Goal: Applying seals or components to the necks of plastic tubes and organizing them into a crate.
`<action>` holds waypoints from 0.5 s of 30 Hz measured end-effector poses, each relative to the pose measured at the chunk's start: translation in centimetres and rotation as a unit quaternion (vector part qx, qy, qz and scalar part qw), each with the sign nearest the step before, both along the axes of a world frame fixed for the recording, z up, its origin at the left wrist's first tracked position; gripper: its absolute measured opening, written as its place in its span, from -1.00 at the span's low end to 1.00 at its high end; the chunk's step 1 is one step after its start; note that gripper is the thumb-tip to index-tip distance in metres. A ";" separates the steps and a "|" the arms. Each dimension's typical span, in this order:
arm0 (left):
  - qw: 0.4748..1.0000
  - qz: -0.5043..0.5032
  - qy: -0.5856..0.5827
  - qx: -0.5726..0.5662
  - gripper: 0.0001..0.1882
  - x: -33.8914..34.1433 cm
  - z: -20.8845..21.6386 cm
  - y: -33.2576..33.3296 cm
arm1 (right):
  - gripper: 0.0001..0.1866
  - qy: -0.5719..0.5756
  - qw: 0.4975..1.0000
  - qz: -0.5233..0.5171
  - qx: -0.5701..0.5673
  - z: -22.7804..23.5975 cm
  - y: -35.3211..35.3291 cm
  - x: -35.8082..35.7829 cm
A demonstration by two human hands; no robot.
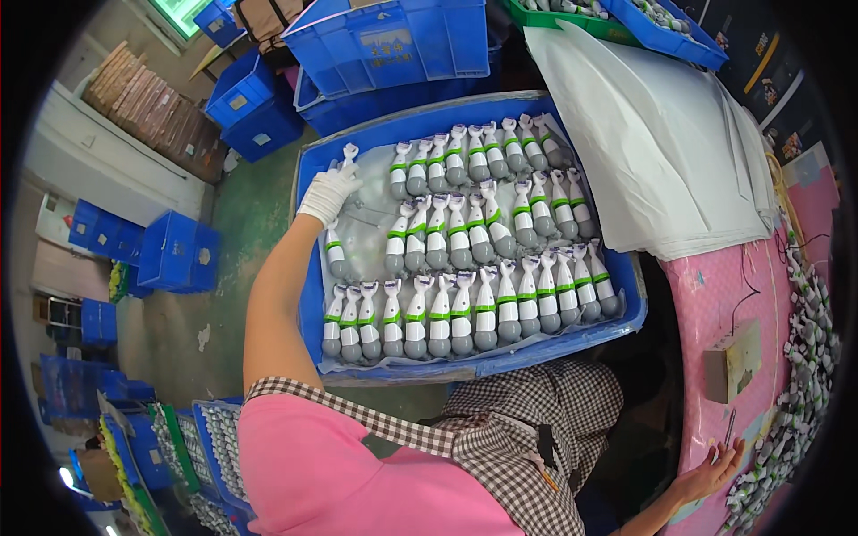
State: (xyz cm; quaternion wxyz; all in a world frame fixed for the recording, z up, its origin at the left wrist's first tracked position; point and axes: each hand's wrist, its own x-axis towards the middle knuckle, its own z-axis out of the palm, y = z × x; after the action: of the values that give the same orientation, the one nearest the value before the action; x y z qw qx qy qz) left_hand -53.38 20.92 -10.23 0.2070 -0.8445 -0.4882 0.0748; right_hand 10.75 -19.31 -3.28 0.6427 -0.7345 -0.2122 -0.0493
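My left hand point(331, 192), in a white glove, reaches into the far left part of a large blue tray point(636, 314). Its fingers close around a pin-shaped piece point(349, 153), whose white tip sticks out past them. Another such piece point(335, 254), white with a green band and grey rounded end, lies just below the wrist. Several more pieces point(460, 234) fill the tray in three rows on clear plastic sheeting. At the lower right my bare right hand point(710, 472) is open, fingers stretched, over the pink table point(702, 308). A thin metal tool point(730, 429) is near its fingertips.
Many loose pieces point(795, 384) are heaped along the table's right side, near a small beige box point(733, 362) with a wire. White sheets point(652, 143) overlap the tray's right edge. Blue crates point(389, 49) stand behind the tray, others point(179, 252) at left.
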 end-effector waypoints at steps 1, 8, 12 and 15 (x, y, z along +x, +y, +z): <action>0.999 0.010 -0.013 -0.028 -0.74 -0.4 -0.3 0.4 | -0.66 0.003 1.000 0.003 0.001 -0.2 0.4 -0.1; 0.995 0.044 -0.079 0.041 -0.69 1.1 -1.4 0.6 | -0.61 0.048 0.999 0.007 -0.021 0.2 1.6 -0.3; 0.909 0.177 -0.376 0.023 -0.71 4.6 -3.3 2.2 | -0.60 0.035 0.998 -0.001 -0.055 0.2 1.3 0.1; 0.905 0.159 -0.392 0.037 -0.69 6.8 -4.8 1.8 | -0.64 0.062 0.997 0.015 -0.039 -0.1 0.9 0.1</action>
State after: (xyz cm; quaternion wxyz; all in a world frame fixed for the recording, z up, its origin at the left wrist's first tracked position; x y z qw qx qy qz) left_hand -46.61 22.76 -15.05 0.0154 -0.7086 -0.6604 -0.2481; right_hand 10.85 -18.42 -3.37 0.6263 -0.7573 -0.1848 0.0140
